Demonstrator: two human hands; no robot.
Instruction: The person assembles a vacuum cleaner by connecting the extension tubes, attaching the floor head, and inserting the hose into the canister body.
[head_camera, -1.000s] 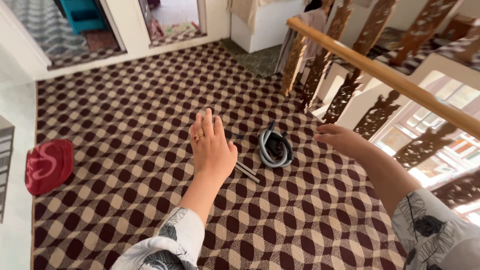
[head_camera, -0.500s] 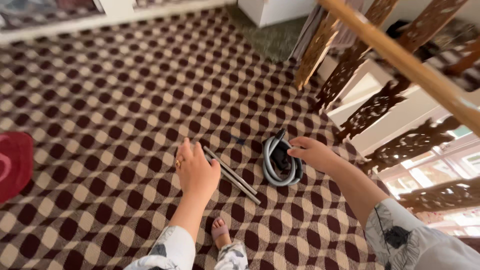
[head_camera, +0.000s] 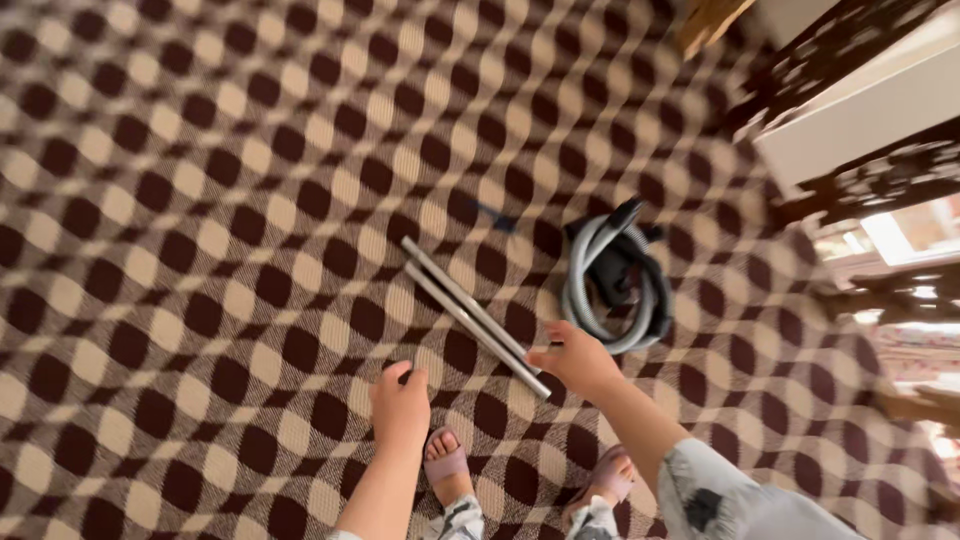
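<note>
Head camera looks straight down on a carpet (head_camera: 200, 200) patterned in dark maroon and cream ovals, with dark carved railing (head_camera: 850, 190) and a white ledge (head_camera: 860, 110) at the upper right. Two metal tubes (head_camera: 470, 312) lie side by side on the carpet, a coiled grey hose (head_camera: 612, 290) just beyond them. Right hand (head_camera: 578, 360) reaches the tubes' near end, fingers loosely curled; contact is unclear. Left hand (head_camera: 400, 405) hangs nearby, loosely curled, empty. Motion blur softens everything; sandalled feet (head_camera: 445, 465) are cut off below.

A patterned carpet (head_camera: 200, 250) bears two metal tubes (head_camera: 470, 312) beside a coiled grey hose (head_camera: 612, 285).
</note>
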